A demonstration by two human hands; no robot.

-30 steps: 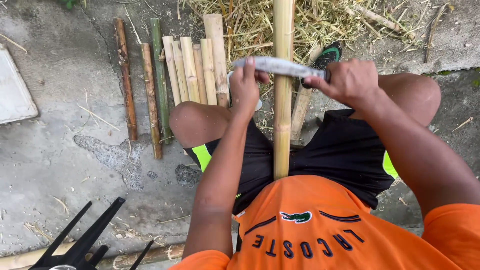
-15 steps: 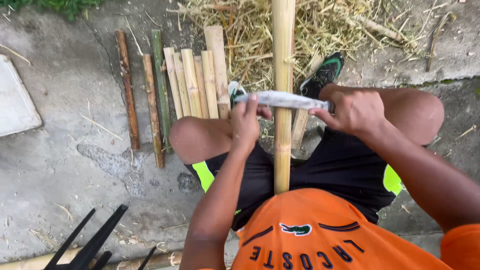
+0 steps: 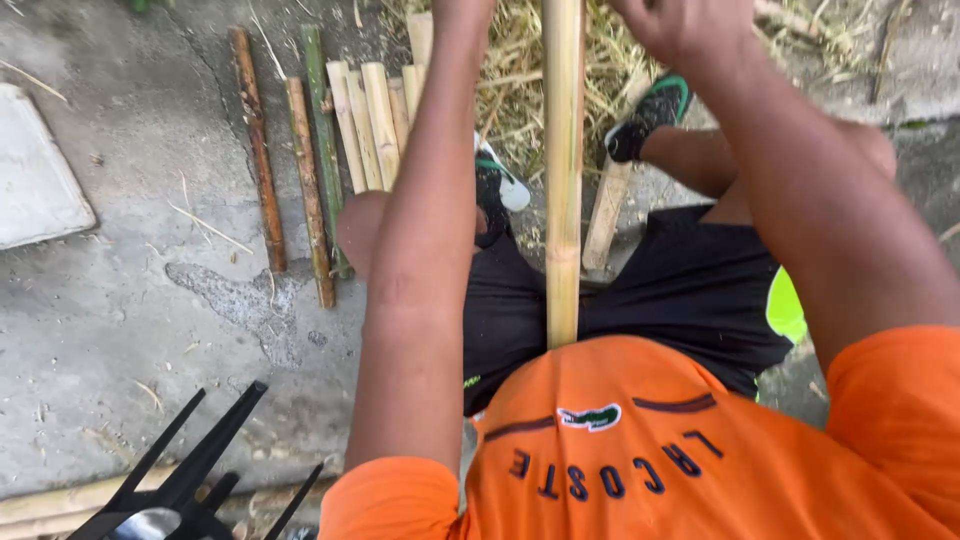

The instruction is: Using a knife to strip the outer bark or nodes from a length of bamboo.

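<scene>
Though right hand (image 3: 690, 25) shows partly, left hand cut off beside bamboo pole (image 3: 563, 170).

Left of the bamboo pole (image 3: 563, 170) lie cut sticks (image 3: 340, 130) side by side, a slab (image 3: 35, 180) farther left.

Sitting low, knees bent and spread wide. Left arm (image 3: 420, 260) stretched straight out to the front, elbow almost locked, forearm bare from the orange sleeve up. Left hand out of sight past the top edge, so no telling if open or closed. Right arm (image 3: 830, 230) also reaching to the front, a bit bent, crossing over the right knee (image 3: 870, 145). Right hand (image 3: 685, 25) only partly seen at the top edge, back of the hand up, fingers curled down in a fist shape. Both arms raised about the same height, one on each side of the body's middle.
</scene>
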